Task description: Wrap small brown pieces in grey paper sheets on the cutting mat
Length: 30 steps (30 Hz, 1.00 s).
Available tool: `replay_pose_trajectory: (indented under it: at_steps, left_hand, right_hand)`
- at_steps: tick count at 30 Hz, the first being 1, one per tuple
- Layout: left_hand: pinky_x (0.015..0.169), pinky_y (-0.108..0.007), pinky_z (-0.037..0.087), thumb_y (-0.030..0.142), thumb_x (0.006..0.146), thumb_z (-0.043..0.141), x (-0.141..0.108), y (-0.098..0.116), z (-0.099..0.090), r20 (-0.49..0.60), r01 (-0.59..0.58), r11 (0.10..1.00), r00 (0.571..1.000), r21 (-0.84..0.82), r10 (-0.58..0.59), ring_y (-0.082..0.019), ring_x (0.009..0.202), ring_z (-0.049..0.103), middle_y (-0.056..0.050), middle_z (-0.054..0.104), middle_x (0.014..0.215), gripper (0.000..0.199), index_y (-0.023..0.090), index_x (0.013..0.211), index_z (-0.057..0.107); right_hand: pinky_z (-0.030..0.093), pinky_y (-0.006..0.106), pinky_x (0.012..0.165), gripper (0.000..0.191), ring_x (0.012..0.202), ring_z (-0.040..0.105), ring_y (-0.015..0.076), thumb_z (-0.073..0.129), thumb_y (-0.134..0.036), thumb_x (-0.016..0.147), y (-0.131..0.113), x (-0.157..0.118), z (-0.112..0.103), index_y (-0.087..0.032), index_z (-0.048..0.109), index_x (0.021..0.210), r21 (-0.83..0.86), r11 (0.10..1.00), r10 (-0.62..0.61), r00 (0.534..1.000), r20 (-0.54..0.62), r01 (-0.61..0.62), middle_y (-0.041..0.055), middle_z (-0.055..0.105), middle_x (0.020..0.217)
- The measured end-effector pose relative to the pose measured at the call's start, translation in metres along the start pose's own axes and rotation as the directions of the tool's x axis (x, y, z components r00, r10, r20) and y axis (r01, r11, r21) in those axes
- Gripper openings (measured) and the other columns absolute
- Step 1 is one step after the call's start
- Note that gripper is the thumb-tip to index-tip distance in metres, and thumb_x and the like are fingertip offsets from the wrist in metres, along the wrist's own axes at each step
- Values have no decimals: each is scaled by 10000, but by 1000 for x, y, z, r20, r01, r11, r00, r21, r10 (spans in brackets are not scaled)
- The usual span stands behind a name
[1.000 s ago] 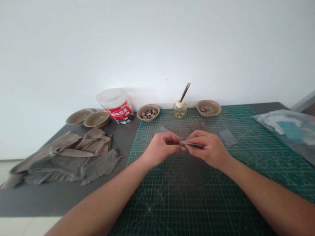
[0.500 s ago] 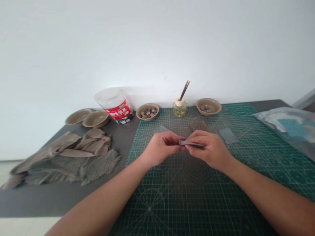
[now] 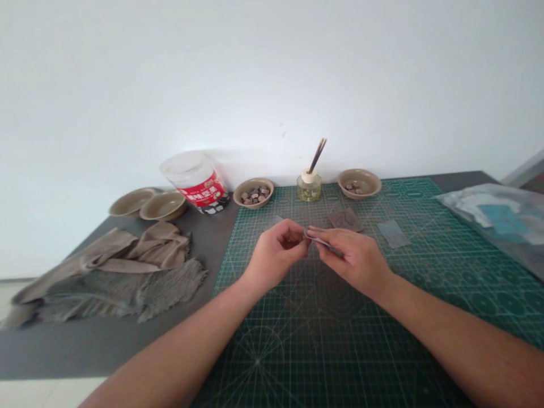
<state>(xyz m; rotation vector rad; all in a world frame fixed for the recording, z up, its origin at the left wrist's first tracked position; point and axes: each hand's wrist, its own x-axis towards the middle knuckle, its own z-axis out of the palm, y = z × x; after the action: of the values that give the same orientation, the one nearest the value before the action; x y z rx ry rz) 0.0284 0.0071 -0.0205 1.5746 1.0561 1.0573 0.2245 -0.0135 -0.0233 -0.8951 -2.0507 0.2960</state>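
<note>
A thin, flat grey piece (image 3: pixel 325 243) is held up above the green cutting mat (image 3: pixel 297 340); its exact kind I cannot make out. My right hand (image 3: pixel 359 258) grips it between thumb and fingers, seen almost edge-on. At the piece's left end, the fingers of my left hand (image 3: pixel 272 255) are pinched together, touching or very near its edge. Behind my hands lie a brown square with a dark pattern (image 3: pixel 346 219) and, to its right, a pale bluish-grey flat piece (image 3: pixel 393 234). Another pale piece (image 3: pixel 278 219) is mostly hidden behind my left hand.
Along the wall stand a bowl of small stones (image 3: pixel 254 194), a reed diffuser (image 3: pixel 309 186), a bowl with a few stones (image 3: pixel 360 184) and a red-labelled plastic jar (image 3: pixel 202 187). Two bowls (image 3: pixel 164 207) and crumpled cloths (image 3: pixel 123 272) are left; a clear bag (image 3: pixel 501 218) is right.
Both hands have shifted slightly left. The grey piece has tilted and now shows a thinner edge. My left fingers have drawn back toward its left end, and more of the brown square is visible.
</note>
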Motion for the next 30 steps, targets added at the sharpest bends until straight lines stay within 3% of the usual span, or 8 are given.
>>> replay_pose_trajectory:
  at_steps: [7,12,22,25,30]
  left_hand:
    - [606,-218,474,218,811,735,-4,2,1,-34,2,999,999,40,-1,-114,660,614,-1,680,735,110,155,849,653]
    - [600,-208,451,199,789,745,-5,3,2,-64,-21,999,998,41,24,-99,644,577,11,655,707,116,155,803,639]
    - [596,-215,452,217,799,741,-8,5,3,-82,-50,999,995,-14,48,-98,629,563,13,641,693,124,160,792,631]
    - [604,-228,469,255,821,740,-7,4,2,-89,-54,999,995,-10,53,-110,641,592,1,656,711,147,163,804,627]
    - [636,-252,499,270,837,734,-6,2,1,-84,-50,999,995,-8,50,-135,686,640,-17,678,753,169,171,840,597]
  right_hand:
    - [560,390,1012,376,1192,679,210,526,-147,983,5,-4,-2,-178,632,1343,-190,977,-86,995,48,93,87,683,1335]
    - [522,399,1076,368,1249,644,219,521,-146,987,0,-3,-1,-143,633,1338,-246,954,-168,985,42,173,106,664,1357]
    - [482,394,1124,394,1315,591,211,527,-137,988,-5,-4,-2,-123,602,1375,-303,927,-219,975,48,223,115,633,1395]
    - [494,417,1109,395,1292,610,213,529,-147,986,1,-4,-1,-163,610,1373,-280,946,-156,987,48,163,95,647,1384]
    - [514,494,1056,357,1230,629,253,565,-142,957,9,0,1,-231,692,1279,-219,973,64,997,-44,-73,74,687,1336]
